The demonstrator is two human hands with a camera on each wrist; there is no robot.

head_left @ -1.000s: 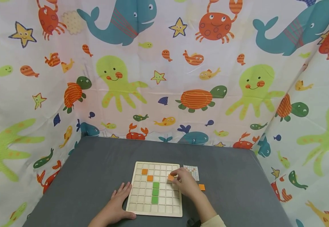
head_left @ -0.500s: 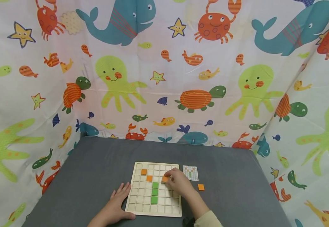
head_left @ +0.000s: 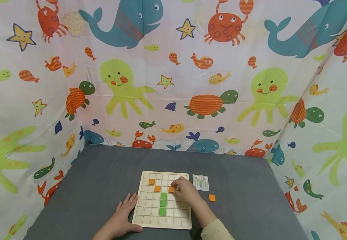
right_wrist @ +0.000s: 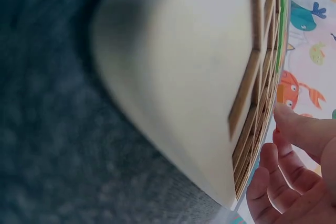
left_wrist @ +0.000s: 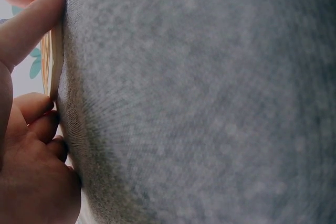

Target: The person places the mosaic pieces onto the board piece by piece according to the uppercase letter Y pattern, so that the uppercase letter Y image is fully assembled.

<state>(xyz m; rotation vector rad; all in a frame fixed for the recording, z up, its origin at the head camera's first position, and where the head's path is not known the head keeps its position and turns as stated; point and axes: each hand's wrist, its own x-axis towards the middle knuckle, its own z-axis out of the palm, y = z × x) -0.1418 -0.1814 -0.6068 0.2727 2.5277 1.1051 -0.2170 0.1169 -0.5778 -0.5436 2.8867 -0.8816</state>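
A wooden grid board (head_left: pixel 149 213) lies on the grey table. My right hand (head_left: pixel 186 191) pinches an orange square tile (head_left: pixel 172 189) over the upper right part of the grid. In the right wrist view the orange tile (right_wrist: pixel 280 94) stands up from the board at the thumb tip; whether it touches the board I cannot tell. My left hand (head_left: pixel 124 215) lies beside the board, fingers spread along its left edge and thumb at the near left corner. Two orange tiles, the farther one (head_left: pixel 151 181) at upper left, and a column of green tiles (head_left: pixel 163 203) sit in the grid.
Right of the board lies a small printed pattern card (head_left: pixel 201 182). A loose orange tile (head_left: pixel 211 197) rests on the table nearer to me. A curtain (head_left: pixel 173 100) printed with sea animals surrounds the table (head_left: pixel 236 186).
My right hand has moved left across the grid with the orange tile, uncovering the pattern card. My left hand has stayed at the board's edge.
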